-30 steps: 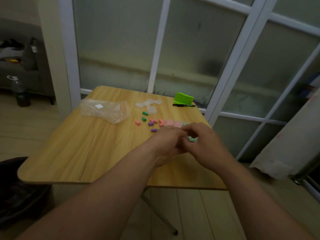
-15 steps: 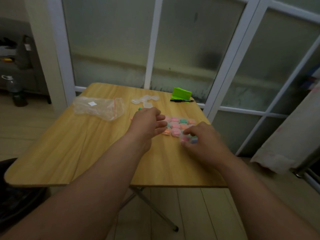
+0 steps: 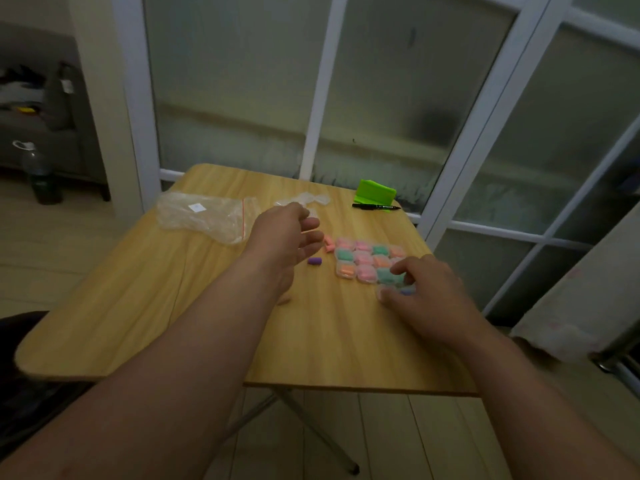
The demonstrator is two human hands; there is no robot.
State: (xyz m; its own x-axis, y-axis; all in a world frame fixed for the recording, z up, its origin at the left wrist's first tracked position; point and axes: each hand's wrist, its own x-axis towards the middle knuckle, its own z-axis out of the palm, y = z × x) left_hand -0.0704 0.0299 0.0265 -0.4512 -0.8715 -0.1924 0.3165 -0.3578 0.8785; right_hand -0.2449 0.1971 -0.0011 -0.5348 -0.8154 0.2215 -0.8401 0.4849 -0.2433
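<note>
Neatly gridded, clear cases (image 3: 363,246) hold pink, green, orange plugs (image 3: 346,270).

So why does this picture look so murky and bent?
Head view: dim light mutes the colours; the wide lens bends the window frames and table; the left hand and right hand look soft-edged.

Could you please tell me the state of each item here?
Clear plastic zip bag: lying slack.
Black marker pen: lying flat.
Grid of small clear plastic cases: filled with coloured plugs.
Purple foam plug: loose beside the cases.
Left hand: open, empty.
Right hand: pinching the nearest case.
</note>
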